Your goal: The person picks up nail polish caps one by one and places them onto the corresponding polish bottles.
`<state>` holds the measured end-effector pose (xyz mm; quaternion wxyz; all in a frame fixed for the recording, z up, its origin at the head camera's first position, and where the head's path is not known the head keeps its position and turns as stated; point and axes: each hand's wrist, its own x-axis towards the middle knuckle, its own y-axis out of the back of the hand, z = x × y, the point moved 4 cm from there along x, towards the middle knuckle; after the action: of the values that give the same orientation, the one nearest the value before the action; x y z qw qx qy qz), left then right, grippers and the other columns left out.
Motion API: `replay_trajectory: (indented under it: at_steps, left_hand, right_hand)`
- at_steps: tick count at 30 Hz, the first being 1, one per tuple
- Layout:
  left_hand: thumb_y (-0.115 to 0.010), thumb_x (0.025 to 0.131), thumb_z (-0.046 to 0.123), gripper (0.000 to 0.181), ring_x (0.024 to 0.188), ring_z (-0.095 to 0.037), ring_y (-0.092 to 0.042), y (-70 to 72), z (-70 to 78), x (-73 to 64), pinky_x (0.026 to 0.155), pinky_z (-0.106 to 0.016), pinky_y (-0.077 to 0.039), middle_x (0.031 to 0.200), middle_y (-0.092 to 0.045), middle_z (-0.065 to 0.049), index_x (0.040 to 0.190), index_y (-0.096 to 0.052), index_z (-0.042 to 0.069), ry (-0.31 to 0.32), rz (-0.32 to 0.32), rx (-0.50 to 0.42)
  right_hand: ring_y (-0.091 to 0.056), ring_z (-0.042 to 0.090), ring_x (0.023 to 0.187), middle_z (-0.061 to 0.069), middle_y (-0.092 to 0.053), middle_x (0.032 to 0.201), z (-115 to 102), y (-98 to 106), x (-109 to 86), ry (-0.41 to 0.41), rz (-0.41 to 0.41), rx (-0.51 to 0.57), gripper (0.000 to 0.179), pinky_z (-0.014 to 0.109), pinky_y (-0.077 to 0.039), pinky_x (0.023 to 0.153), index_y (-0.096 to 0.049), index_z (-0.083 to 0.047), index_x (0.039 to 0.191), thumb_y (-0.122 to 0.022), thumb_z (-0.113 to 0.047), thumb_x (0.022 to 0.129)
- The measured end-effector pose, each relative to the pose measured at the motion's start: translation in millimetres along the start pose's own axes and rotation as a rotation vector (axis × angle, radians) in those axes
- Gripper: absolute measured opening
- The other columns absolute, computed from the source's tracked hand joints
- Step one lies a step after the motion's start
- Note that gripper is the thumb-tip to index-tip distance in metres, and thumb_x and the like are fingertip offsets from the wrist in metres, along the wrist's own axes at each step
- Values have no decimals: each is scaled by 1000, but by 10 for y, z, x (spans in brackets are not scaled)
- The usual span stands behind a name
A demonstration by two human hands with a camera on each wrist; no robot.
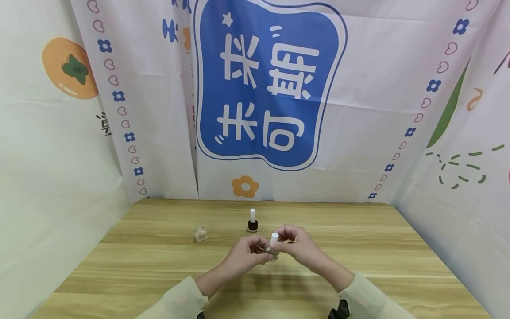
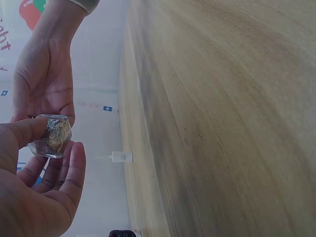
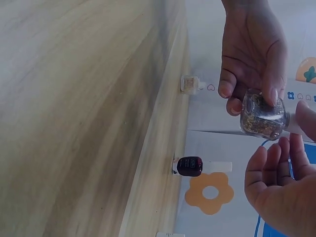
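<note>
A clear nail polish bottle [image 3: 261, 121] with gold and dark glitter is between both hands, raised above the table. My left hand [image 1: 245, 256] grips its glass body between thumb and fingers. With thumb and fingertips my right hand [image 1: 300, 248] pinches the white cap [image 1: 274, 237], which sits at the bottle's neck. Beyond the hands, a dark nail polish bottle [image 1: 253, 226] stands upright with its white cap on. Farther left is a small pale nail polish bottle [image 1: 201, 234] without a cap. A loose white cap [image 2: 122, 157] stands on the table, hidden in the head view.
The wooden table [image 1: 131, 261] ends at a hanging printed cloth [image 1: 358, 146] at the back. More white cloth [image 1: 44, 177] closes off the left and right sides. The standing bottles are beyond the hands, toward the back edge.
</note>
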<state>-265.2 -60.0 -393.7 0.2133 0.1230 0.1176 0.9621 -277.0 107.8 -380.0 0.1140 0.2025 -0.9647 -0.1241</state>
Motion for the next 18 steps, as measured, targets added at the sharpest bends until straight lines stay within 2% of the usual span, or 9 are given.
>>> replay_trajectory:
  at_steps: [3, 10, 18]
  left_hand:
    - [-75, 85, 8, 19, 76, -17, -61, -5, -5, 3, 62, -29, -55, 91, -69, -6, 102, -68, 2, -3, 3, 1]
    - [-76, 84, 9, 20, 75, -16, -61, -7, 14, -1, 64, -33, -56, 89, -69, -5, 101, -68, 2, -5, 6, 19]
    - [-76, 83, 9, 21, 75, -17, -60, 17, 38, -8, 62, -25, -53, 88, -67, -4, 100, -68, 1, -14, 8, 24]
  right_hand:
    - [-55, 22, 86, 6, -61, 91, 1, -21, -2, 2, 17, 1, 23, 29, -49, 69, -63, -3, 97, -74, -20, 88]
    - [-55, 22, 86, 5, -61, 91, -14, -18, -6, 22, 4, -6, 24, 34, -50, 71, -61, -2, 99, -73, -20, 88]
    - [-56, 26, 94, 11, -61, 101, -82, 51, 12, 102, -135, 4, 29, 32, -54, 75, -63, 3, 115, -68, -13, 91]
